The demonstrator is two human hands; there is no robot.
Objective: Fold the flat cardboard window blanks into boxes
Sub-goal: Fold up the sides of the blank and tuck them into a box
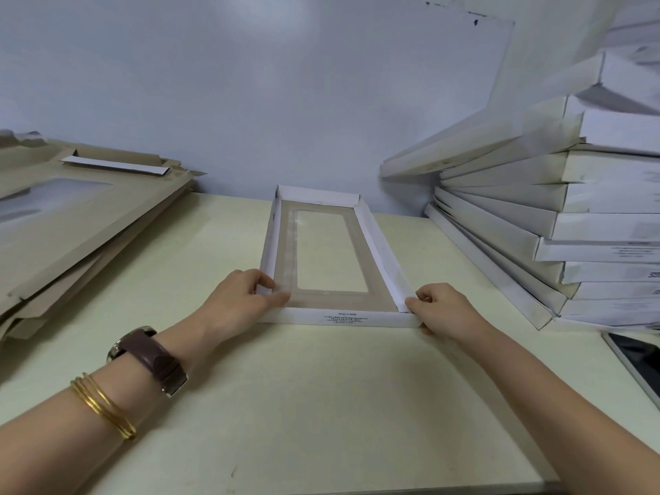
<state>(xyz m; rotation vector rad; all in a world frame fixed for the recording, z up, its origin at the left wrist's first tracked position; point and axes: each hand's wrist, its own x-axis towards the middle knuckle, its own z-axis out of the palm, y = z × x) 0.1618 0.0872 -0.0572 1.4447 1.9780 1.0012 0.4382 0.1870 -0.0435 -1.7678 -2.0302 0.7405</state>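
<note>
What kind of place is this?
Probably a packaging bench in a small workshop: flat window blanks piled left, folded white boxes stacked right, one window box mid-fold on the table.

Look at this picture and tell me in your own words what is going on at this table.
A person is folding a cardboard window box on a pale table. The left hand grips its near left corner and the right hand pinches the near right corner. All four walls stand up, and the window panel lies flat on the table. A pile of flat blanks lies to the left; folded boxes are stacked to the right.
</note>
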